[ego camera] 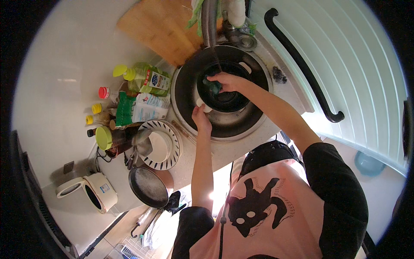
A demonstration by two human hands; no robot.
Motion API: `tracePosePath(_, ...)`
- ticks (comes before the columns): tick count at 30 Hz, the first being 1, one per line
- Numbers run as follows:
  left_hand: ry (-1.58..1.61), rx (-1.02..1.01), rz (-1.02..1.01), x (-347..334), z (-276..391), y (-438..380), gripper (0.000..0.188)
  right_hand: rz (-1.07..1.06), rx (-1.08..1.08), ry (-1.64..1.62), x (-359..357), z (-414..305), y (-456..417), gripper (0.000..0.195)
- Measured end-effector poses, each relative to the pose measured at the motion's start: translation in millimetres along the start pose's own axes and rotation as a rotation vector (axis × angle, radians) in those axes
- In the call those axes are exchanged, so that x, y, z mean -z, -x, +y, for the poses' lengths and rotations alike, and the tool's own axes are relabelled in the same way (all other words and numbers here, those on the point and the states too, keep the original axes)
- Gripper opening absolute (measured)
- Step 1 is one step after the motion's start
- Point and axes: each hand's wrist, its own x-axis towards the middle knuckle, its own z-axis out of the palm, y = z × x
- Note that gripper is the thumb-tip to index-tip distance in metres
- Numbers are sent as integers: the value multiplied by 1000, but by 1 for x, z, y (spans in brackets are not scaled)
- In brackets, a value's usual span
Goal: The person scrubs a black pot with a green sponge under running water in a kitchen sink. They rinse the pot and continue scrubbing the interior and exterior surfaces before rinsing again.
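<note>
A black pot (231,100) with two pale handles is tilted inside a large round dark sink basin (255,121). My left hand (202,118) grips the near pale handle (204,106) at the pot's lower left. Inside the pot, my right hand (226,82) holds a dark green scrubbing pad (212,85) against the inner surface. A thin stream of water runs from the metal faucet (209,29) into the pot, above my right hand.
Left of the basin stand a green dish soap bottle (150,79), several capped bottles, stacked plates (176,152) and a frying pan (148,187). A wooden cutting board (161,26) leans behind. A black handle (304,66) is on the right panel.
</note>
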Motion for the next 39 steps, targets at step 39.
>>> tracePosePath(39, 27, 145, -113, 1, -2, 5, 20, 963, 574, 948, 28, 34, -58, 29)
